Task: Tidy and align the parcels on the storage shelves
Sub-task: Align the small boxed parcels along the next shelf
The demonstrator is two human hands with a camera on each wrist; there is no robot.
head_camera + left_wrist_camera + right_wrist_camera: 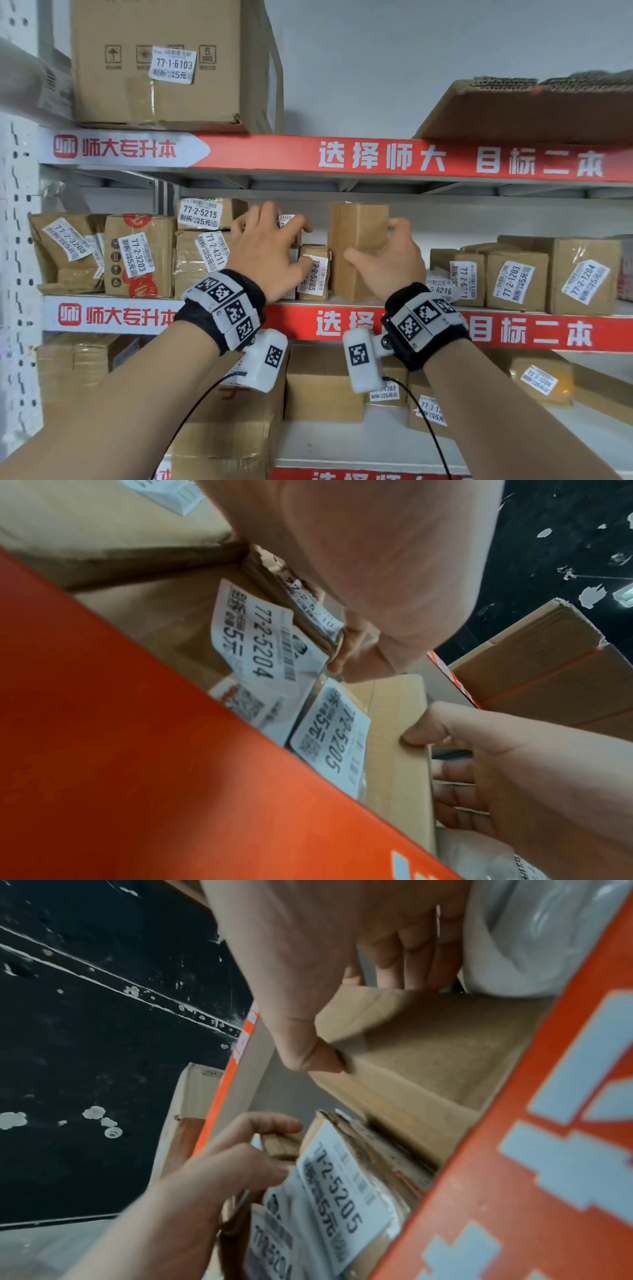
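On the middle shelf (534, 334) my right hand (381, 247) grips a tall plain cardboard box (356, 233) that stands upright, thumb on its front and fingers round its right side. In the right wrist view the thumb (308, 1056) presses the tall box (428, 1058). My left hand (274, 240) curls over a small labelled parcel (287, 221) stacked just left of the box. Its fingertips (346, 645) hook that parcel's edge (308, 610). Below it stands a small parcel labelled 77-2-5205 (313, 272), next to one labelled 77-2-5204 (260, 642).
Several labelled boxes fill the shelf's left end (137, 257) and right end (517, 277). A big carton (164, 65) sits on the upper shelf (342, 154), close overhead. More parcels (322, 383) lie on the shelf below. A grey bag (534, 934) lies right of the tall box.
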